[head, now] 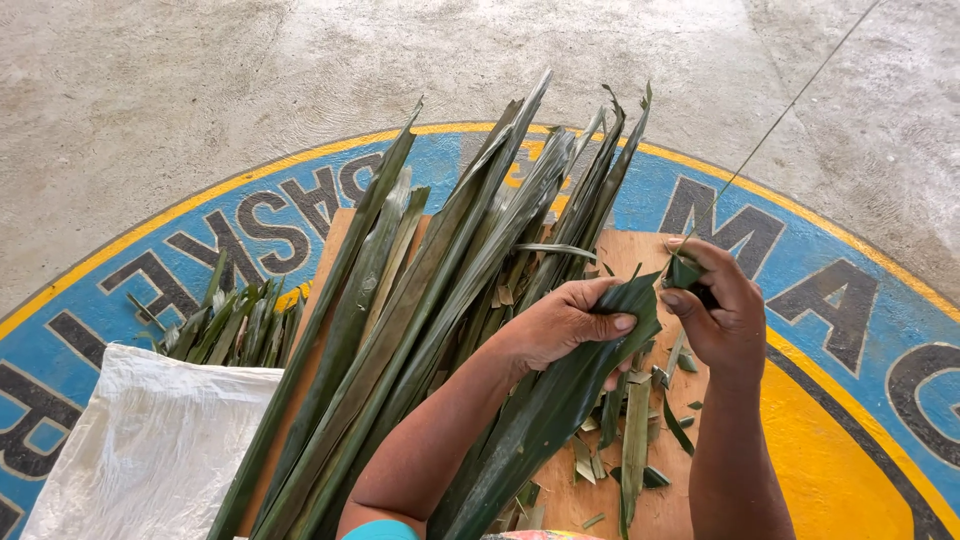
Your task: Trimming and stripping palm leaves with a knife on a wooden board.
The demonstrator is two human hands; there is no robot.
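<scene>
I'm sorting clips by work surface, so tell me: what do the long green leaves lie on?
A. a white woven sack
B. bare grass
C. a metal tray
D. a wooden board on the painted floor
D: the long green leaves lie across a wooden board set on the painted floor; the white sack sits off to the side, and the left hand holds one leaf.

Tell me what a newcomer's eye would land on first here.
The fan of long green leaves spread over the wooden board at centre. Then the left hand pinching a broad leaf while the right hand grips its tip, above cut scraps.
</scene>
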